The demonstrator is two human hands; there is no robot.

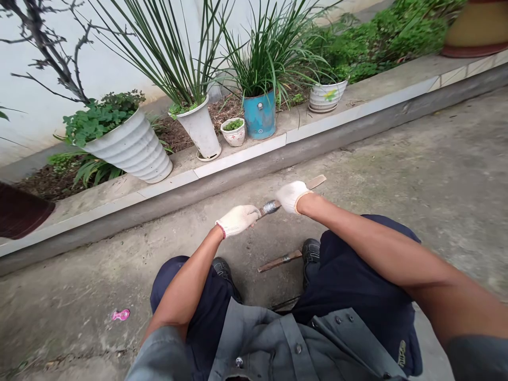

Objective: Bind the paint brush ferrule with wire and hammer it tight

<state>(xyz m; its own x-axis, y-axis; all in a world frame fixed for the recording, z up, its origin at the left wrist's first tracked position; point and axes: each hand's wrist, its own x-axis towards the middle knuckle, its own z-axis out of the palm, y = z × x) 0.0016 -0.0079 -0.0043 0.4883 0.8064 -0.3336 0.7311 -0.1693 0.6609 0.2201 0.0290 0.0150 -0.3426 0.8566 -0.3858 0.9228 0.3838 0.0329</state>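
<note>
Both my hands wear white knit gloves and grip one long tool in front of my knees. My left hand (237,219) is closed on the tool's lower end. My right hand (292,196) is closed around its middle. Between the hands shows a dark grey metal section of the tool (270,207); a flat brown wooden end (316,182) sticks out past my right hand. A rusty flat metal strip (280,261) lies on the concrete between my shoes.
A raised tiled ledge (246,159) runs across ahead, carrying white pots (133,151), a blue pot (260,115) and small bowls with plants. A pink scrap (121,315) lies on the concrete at left. My black shoes (310,251) rest below the hands.
</note>
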